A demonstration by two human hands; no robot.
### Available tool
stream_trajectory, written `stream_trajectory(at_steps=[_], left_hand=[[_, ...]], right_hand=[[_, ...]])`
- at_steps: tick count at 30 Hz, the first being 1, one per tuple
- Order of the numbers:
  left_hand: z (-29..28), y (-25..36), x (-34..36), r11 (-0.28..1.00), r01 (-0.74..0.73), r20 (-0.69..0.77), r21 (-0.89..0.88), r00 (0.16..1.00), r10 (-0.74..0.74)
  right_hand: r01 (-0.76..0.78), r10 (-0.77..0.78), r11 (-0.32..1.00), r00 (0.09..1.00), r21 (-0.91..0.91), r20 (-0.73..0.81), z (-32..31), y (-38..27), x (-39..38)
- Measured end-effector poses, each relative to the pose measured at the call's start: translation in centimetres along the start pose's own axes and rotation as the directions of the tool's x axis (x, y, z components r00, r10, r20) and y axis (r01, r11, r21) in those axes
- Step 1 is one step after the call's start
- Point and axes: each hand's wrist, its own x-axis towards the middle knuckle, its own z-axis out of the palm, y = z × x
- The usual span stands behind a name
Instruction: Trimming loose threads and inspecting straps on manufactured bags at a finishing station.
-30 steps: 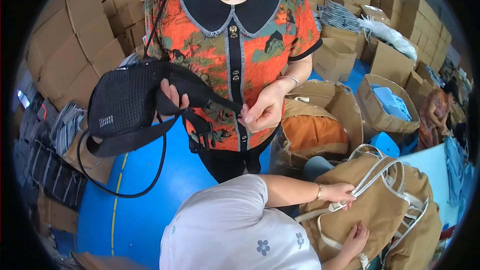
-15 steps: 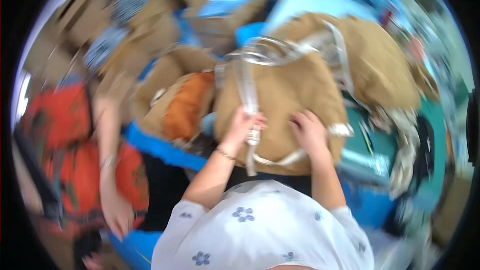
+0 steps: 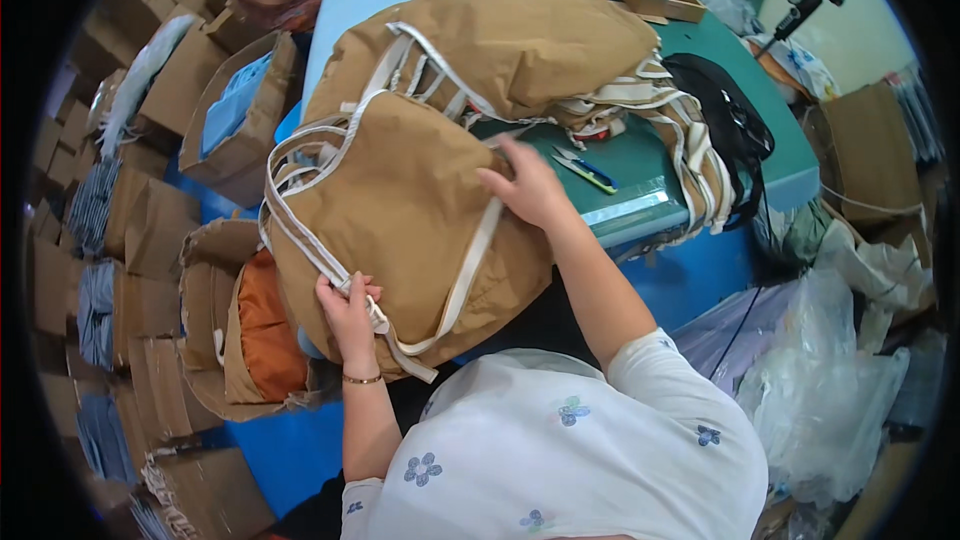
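Left hand (image 3: 350, 317) is closed around a narrow white webbing strap (image 3: 318, 252) at the near left edge of a big, soft tan cloth bag (image 3: 400, 205), with the fingers just beside a pale strap fitting. Right hand (image 3: 525, 183) rests at the bag's far right edge, thumb set apart from the fingers; whether its fingertips pinch any cloth, I cannot tell. The bag lies between the two hands, in front of the body, its flat panel facing up and a second white strap (image 3: 470, 265) running slantwise across it.

Beyond the hands, more tan cloth with white edging (image 3: 550, 30) is heaped on the green-topped table (image 3: 710, 40). Just right of the right hand lie small thread snips with a green and blue handle (image 3: 597, 176), and farther right, a black fabric bag (image 3: 722, 105). Left of the left hand, a torn brown cardboard box (image 3: 205, 290) holds bright orange cloth (image 3: 270, 335).

Judging by the hold, the step in hand is steadying and arranging the bag by its strap and edge. Shifting it from here would call for a firm right-hand grip on the cloth, with the loose straps kept clear of the snips.
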Motion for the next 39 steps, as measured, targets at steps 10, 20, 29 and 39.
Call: stream_trajectory(at_steps=[10,20,29,39], left_hand=[[-1.1,-0.3,0.6,0.967,-0.119,0.006,0.225,0.993,0.121],[-0.3,0.6,0.6,0.947,-0.14,-0.029,0.289,0.988,0.155],[1.4,2.0,2.0,0.925,-0.299,0.229,0.234,0.942,0.246],[1.8,0.9,2.3,0.901,-0.247,0.097,0.357,0.969,0.227]], right_hand=[[0.685,-0.65,0.662,0.727,-0.305,0.222,9.1,-8.7,-10.7],[0.614,-0.569,0.779,0.777,-0.124,0.271,7.8,-7.7,-8.0],[0.477,-0.501,0.86,0.857,-0.182,-0.121,6.1,-6.6,0.0],[0.239,-0.213,0.971,0.825,0.019,0.524,7.9,-1.2,3.9]])
